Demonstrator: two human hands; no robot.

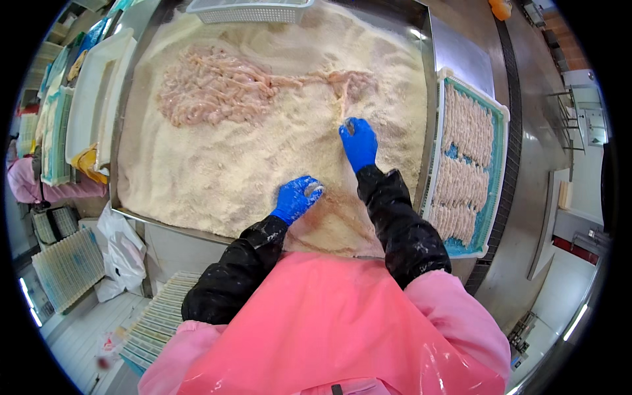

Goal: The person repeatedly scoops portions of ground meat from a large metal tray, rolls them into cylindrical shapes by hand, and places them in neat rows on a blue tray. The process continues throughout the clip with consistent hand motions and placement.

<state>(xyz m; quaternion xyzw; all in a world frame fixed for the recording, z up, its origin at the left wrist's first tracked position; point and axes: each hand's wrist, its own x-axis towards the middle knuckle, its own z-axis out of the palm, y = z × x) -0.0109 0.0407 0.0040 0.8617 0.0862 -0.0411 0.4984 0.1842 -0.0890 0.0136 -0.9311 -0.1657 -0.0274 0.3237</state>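
Note:
My right hand [359, 144], in a blue glove, is curled at the lower end of a thin raw meat strip [343, 101]; I cannot tell if the fingers grip it. This strip hangs off a small clump of raw meat [356, 83] dusted with breadcrumb-like coating. A larger heap of pale pink raw meat strips [215, 88] lies to the left, joined to the clump by a thin line of meat. Nearer to me, my blue-gloved left hand [298, 198] is curled low over the pale crumbs [212, 173], thumb bent towards the fingers. Whether it holds anything is unclear.
A metal-walled table [428, 54] contains the crumbs. On its right stands a tray [497, 197] with rows of coated strips. A white perforated basket [249, 14] sits at the far edge. Left are a white tub [96, 94], stacked trays [160, 316] and another person's pink sleeve [74, 191].

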